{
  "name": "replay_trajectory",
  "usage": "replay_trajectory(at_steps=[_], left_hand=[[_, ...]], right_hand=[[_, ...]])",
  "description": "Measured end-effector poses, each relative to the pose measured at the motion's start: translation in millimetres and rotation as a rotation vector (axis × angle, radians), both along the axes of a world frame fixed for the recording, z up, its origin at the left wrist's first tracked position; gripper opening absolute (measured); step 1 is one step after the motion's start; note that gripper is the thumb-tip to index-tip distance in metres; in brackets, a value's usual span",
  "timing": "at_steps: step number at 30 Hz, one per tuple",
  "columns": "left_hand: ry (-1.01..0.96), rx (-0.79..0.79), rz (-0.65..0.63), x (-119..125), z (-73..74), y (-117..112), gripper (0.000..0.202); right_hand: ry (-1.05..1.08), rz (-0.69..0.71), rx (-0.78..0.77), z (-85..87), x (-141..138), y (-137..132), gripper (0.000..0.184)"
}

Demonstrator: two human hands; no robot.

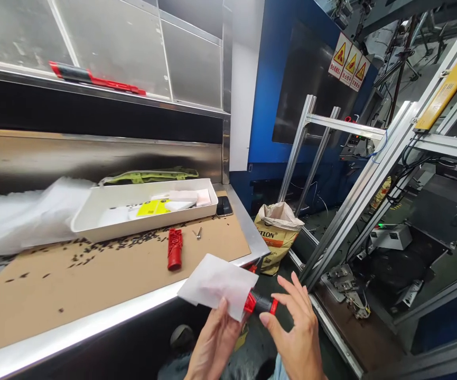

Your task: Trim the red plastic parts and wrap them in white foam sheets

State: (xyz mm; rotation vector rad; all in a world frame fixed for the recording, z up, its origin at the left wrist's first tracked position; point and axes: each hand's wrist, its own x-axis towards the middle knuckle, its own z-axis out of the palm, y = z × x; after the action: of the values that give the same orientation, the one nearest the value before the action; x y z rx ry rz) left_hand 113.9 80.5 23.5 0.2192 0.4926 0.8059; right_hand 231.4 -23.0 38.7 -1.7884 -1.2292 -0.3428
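Note:
A thin white foam pouch (pixel 218 282) is held in my left hand (pixel 221 338), its thumb on top and the other fingers underneath. From the pouch's right end sticks out a red-and-black plastic cylindrical part (pixel 263 304); the rest of it is hidden inside. My right hand (pixel 297 322) has thumb and index finger at the part's red end ring, with the other fingers raised and spread. Both hands are in front of the workbench edge. On the cardboard-covered bench (pixel 125 290) lies a separate red plastic piece (pixel 175 249).
A white tray (pixel 145 224) with papers and a yellow label is on the bench, a phone (pixel 224 206) beside it. Small black bits are scattered nearby. Another red-and-black part (pixel 97 79) rests on the ledge. A sack (pixel 278 237) and aluminium framing (pixel 355 206) stand right.

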Motion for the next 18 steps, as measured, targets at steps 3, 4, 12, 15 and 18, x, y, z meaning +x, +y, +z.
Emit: replay_trajectory(at_steps=[3, 4, 12, 15, 18], left_hand=[[-0.012, 0.042, -0.021, 0, -5.1, -9, 0.017], [-0.009, 0.055, -0.038, 1, -7.5, -13, 0.019], [-0.074, -0.016, -0.132, -5, -22.0, -24, 0.033], [-0.117, -0.115, -0.083, -11, -19.6, -13, 0.033], [-0.156, -0.214, -0.048, -13, -15.4, -13, 0.045]], right_hand=[[0.031, -0.004, -0.009, 2.4, -7, 2, 0.031], [0.043, -0.007, -0.006, 3.0, -9, 4, 0.034], [0.115, 0.137, -0.015, 0.7, -12, 11, 0.018], [0.118, 0.208, -0.090, 10.2, -14, 12, 0.023], [0.120, 0.319, -0.196, 25.1, -19, 14, 0.023]])
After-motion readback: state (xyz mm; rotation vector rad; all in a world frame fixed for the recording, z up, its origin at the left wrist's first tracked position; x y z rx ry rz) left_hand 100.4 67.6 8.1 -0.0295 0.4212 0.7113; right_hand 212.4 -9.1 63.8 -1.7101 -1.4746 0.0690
